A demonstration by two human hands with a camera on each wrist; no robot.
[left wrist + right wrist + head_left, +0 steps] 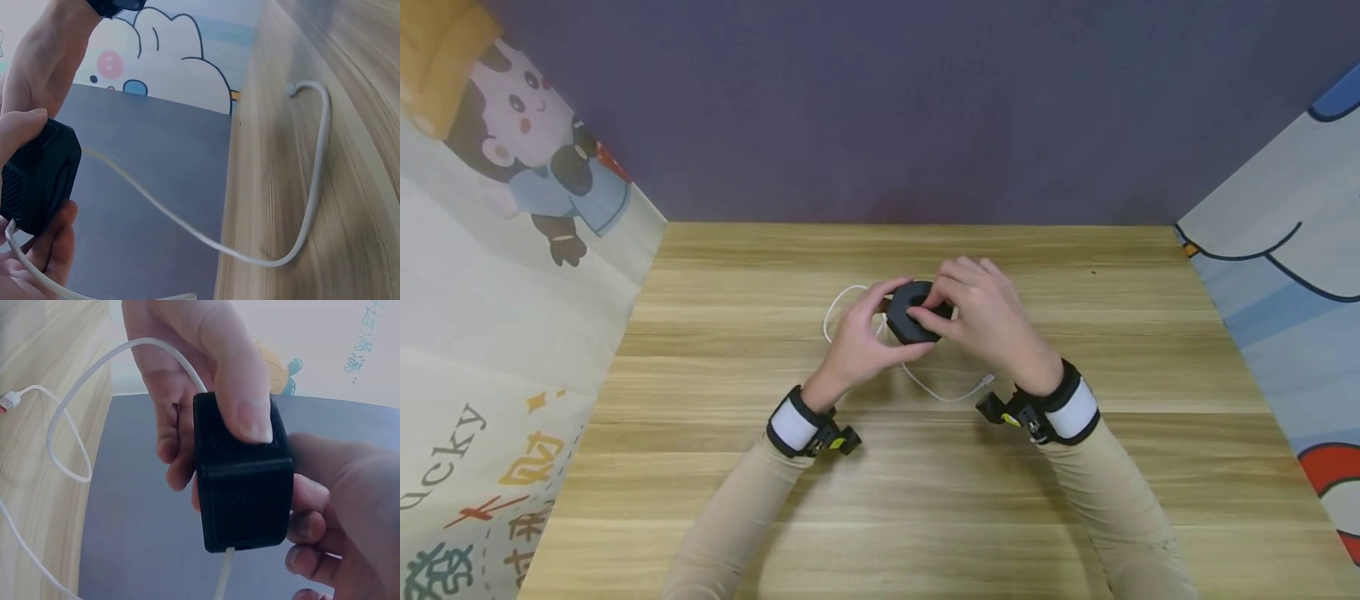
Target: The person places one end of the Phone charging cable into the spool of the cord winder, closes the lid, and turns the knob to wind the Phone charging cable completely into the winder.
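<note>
A black octagonal cable winder point(904, 314) is held up over the table, with a white cable point(53, 428) coming out of two of its sides. My left hand point(861, 337) grips the winder's edges, its thumb along the near side and fingers on the far side. My right hand point(981, 312) pinches at the recessed middle of the winder's face with thumb and forefinger. In the right wrist view, the left thumb presses the textured side of the case. One cable end, a white plug point(987, 379), lies toward my right wrist.
A wood-grain table point(715, 500) lies below, backed by a dark blue-grey panel point(880, 108). Printed cartoon panels stand at the left point(490, 317) and right point(1285, 275). Both wrists wear black straps with small cameras. The cable loops loosely around the hands.
</note>
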